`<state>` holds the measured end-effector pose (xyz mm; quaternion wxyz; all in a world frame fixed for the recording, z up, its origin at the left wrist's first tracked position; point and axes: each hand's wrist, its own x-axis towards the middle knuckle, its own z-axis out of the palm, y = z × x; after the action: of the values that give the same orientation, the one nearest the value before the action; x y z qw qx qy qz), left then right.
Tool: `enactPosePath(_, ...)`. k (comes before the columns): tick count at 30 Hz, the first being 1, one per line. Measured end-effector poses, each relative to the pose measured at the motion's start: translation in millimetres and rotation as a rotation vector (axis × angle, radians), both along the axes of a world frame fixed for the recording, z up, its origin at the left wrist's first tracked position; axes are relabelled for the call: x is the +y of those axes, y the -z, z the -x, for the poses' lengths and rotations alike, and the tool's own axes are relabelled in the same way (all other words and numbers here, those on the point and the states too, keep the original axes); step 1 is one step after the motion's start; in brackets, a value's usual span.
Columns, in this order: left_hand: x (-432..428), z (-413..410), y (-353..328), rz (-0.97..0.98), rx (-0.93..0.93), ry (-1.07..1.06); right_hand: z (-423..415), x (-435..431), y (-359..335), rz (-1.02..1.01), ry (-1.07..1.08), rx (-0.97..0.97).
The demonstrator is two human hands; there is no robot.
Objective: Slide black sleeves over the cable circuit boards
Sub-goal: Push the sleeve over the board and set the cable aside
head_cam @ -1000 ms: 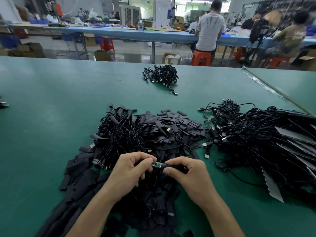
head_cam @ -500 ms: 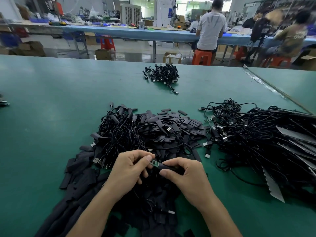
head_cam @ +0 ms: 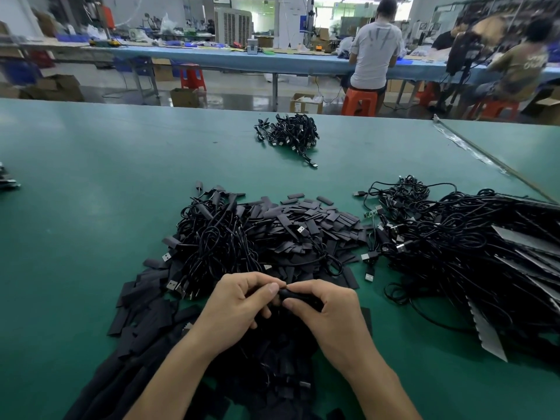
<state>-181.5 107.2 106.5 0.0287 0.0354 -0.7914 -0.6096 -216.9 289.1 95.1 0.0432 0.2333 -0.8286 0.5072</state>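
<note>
My left hand (head_cam: 239, 307) and my right hand (head_cam: 327, 313) meet over the near pile, fingertips touching. Between them lies a black sleeve (head_cam: 295, 295), pinched by my right thumb and forefinger, while my left fingers hold the cable end that enters it. The circuit board is hidden inside the sleeve. A heap of flat black sleeves (head_cam: 303, 225) spreads on the green table (head_cam: 91, 207) beyond my hands. Coiled black USB cables (head_cam: 212, 237) lie on its left part.
A large tangle of black cables (head_cam: 469, 253) fills the right side, one bare green board (head_cam: 371, 214) at its left edge. A small cable bundle (head_cam: 291, 133) lies farther back. People sit on orange stools at a blue bench behind.
The green board, visible between my fingers before, is now covered by the black sleeve. My hands have closed together until the fingertips touch.
</note>
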Motion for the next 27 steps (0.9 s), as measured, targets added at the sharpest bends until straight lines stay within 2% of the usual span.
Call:
enactPosePath(5,0.0,-1.1,1.1,-0.007,0.030,-0.034,1.0,-0.5,2.5,-0.014,0.042,0.079)
enactPosePath(12,-4.2,-1.3,0.1,-0.244,0.043,-0.085,0.5,-0.8,1.0,-0.016,0.049,0.112)
enactPosePath(21,-3.3,0.7,3.8,-0.237,0.042,-0.067,-1.1,-3.6,-3.8,-0.138,-0.007,0.162)
enactPosePath(27,-1.8,2.9,3.5,-0.241,0.037,-0.086,-1.0,-6.0,-2.8,-0.106,0.023,0.149)
